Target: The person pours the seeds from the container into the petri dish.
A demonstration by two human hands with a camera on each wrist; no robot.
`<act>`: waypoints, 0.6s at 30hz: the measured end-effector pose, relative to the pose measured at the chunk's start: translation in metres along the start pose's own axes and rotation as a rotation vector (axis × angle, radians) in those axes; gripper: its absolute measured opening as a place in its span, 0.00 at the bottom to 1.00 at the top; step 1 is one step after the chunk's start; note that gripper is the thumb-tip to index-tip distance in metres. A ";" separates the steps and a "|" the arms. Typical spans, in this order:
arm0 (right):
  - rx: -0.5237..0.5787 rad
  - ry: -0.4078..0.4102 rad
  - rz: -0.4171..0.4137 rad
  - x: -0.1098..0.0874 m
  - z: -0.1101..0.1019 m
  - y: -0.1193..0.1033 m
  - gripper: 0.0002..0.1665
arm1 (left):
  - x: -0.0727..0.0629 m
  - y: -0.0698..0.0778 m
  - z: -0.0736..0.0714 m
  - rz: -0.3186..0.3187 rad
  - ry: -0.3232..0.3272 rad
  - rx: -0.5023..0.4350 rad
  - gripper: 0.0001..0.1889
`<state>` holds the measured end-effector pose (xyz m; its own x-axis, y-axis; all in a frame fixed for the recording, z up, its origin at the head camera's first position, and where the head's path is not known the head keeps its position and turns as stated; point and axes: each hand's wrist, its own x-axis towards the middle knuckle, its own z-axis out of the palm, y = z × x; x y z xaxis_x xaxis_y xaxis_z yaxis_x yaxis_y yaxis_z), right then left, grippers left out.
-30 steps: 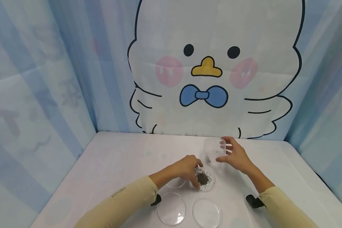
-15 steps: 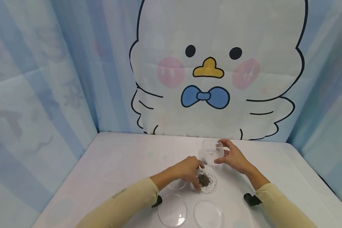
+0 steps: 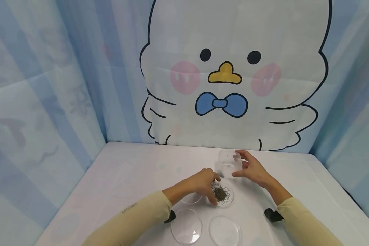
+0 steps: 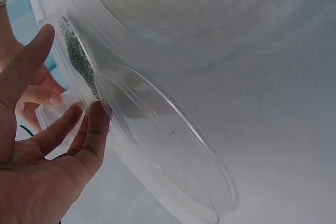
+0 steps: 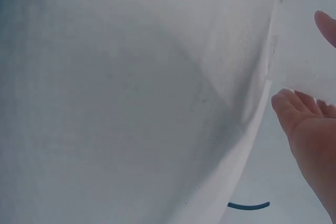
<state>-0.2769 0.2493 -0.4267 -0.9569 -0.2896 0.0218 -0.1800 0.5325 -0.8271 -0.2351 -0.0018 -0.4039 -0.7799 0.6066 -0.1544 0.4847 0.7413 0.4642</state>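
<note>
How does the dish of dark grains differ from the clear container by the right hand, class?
The dish holds a pile of dark grains; the container shows only a few specks. The container is farther back than the dish. The left hand grips the dish at its side; the right hand holds the container. Both are see-through.

I count four clear round dishes (image 3: 186,226), one clear container (image 3: 227,166), one heap of dark grains (image 3: 219,194) and my two tan sleeves (image 3: 135,218).

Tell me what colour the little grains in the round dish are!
The small grains in the clear round dish look dark brown, best seen in the head view.
</note>
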 end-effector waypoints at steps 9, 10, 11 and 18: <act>-0.111 0.074 -0.076 -0.019 -0.005 -0.015 0.67 | -0.005 0.001 0.001 -0.006 0.015 0.032 0.45; -0.126 0.094 -0.096 -0.022 -0.005 -0.017 0.66 | -0.006 0.000 0.001 -0.004 0.017 0.031 0.46; -0.143 0.116 -0.116 -0.026 -0.006 -0.019 0.65 | -0.007 0.000 0.000 -0.001 0.022 0.024 0.46; -0.270 0.327 -0.343 -0.051 -0.002 -0.029 0.49 | -0.021 -0.014 -0.018 0.047 0.072 -0.101 0.41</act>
<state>-0.2233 0.2505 -0.4025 -0.8461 -0.2434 0.4741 -0.5055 0.6485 -0.5692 -0.2326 -0.0301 -0.3920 -0.7858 0.6147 -0.0689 0.4818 0.6781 0.5551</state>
